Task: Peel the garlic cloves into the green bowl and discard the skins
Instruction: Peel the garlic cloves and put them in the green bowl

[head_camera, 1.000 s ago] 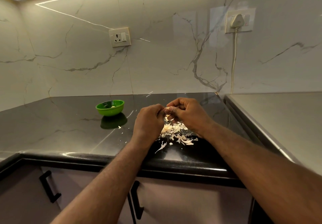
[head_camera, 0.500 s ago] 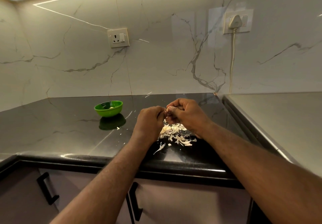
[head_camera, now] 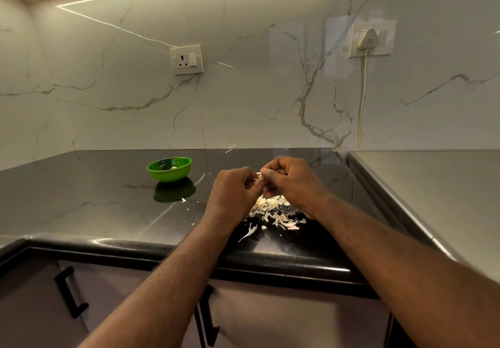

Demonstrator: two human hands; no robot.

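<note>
My left hand [head_camera: 234, 190] and my right hand [head_camera: 290, 181] meet above the dark countertop [head_camera: 94, 201], both pinching a small garlic clove [head_camera: 259, 177] between the fingertips; only a pale sliver of it shows. Below the hands lies a pile of white garlic skins [head_camera: 276, 213]. The green bowl [head_camera: 169, 169] stands to the left of my hands, with a pale peeled clove inside.
A few skin flecks [head_camera: 184, 200] lie near the bowl. A raised grey surface [head_camera: 433, 193] borders the counter on the right. A cord [head_camera: 362, 104] hangs from a wall plug. Cabinet handles [head_camera: 71, 292] sit below the counter edge.
Both hands stay together over the skin pile, working the clove with small finger movements. The bowl and pile have not moved.
</note>
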